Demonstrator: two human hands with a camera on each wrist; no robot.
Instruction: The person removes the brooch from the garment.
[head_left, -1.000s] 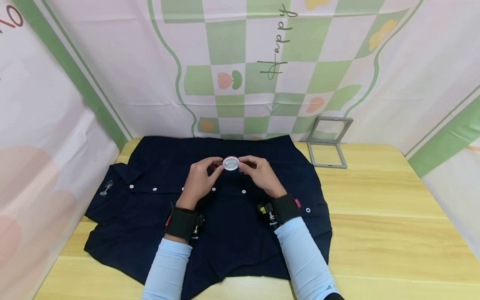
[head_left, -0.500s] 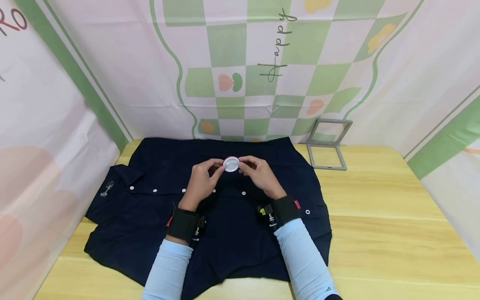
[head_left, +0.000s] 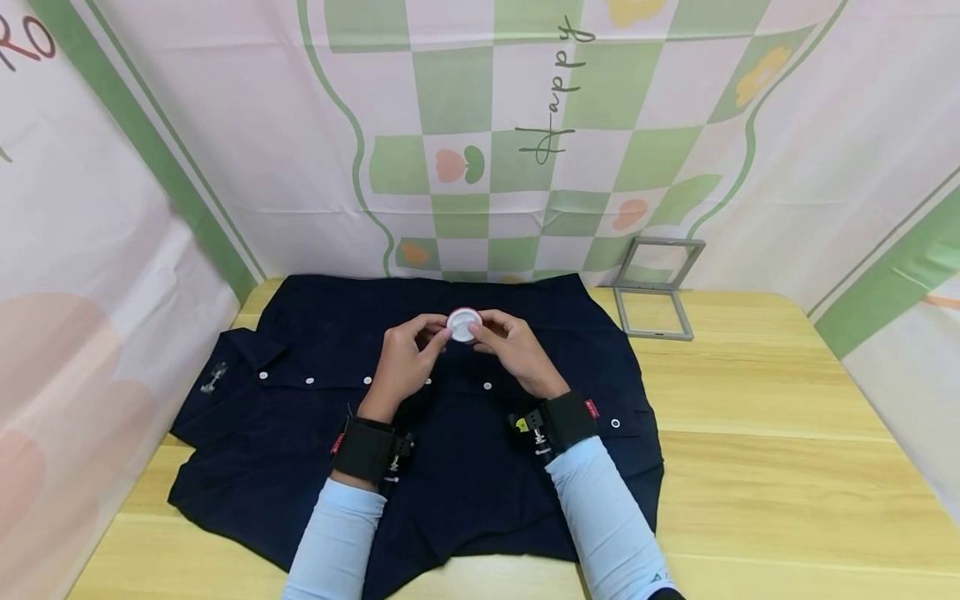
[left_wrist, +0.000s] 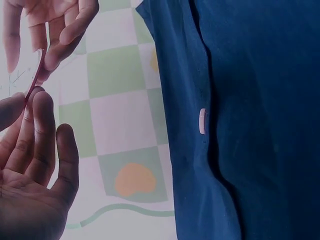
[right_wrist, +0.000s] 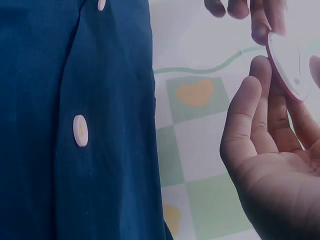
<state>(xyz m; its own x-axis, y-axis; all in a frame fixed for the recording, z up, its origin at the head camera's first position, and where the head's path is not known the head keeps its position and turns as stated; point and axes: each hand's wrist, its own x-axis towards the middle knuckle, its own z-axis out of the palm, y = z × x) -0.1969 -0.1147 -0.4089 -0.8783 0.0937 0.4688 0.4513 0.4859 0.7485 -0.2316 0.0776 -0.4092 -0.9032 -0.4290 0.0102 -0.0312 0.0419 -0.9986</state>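
A round pin badge (head_left: 462,320), with its white back and pin turned toward me, is held above a dark navy shirt (head_left: 465,475). My left hand (head_left: 405,354) pinches the badge's left edge between thumb and fingers. From the right, my right hand (head_left: 522,354) holds it too, its fingers behind the badge and its thumb over the back near the pin. Edge-on in the left wrist view, the badge (left_wrist: 34,77) shows a red rim. The right wrist view shows a thin pin line standing off the badge (right_wrist: 287,65). Its front is hidden.
The shirt lies spread over the wooden table (head_left: 780,433), with white buttons (head_left: 487,386) along its placket. A grey hinged frame (head_left: 654,336) stands propped at the back right. Behind the table hangs a patterned curtain (head_left: 525,225).
My right thumb has moved from the badge's right edge inward onto its back. The right wrist has shifted slightly left. My left hand keeps its pinch.
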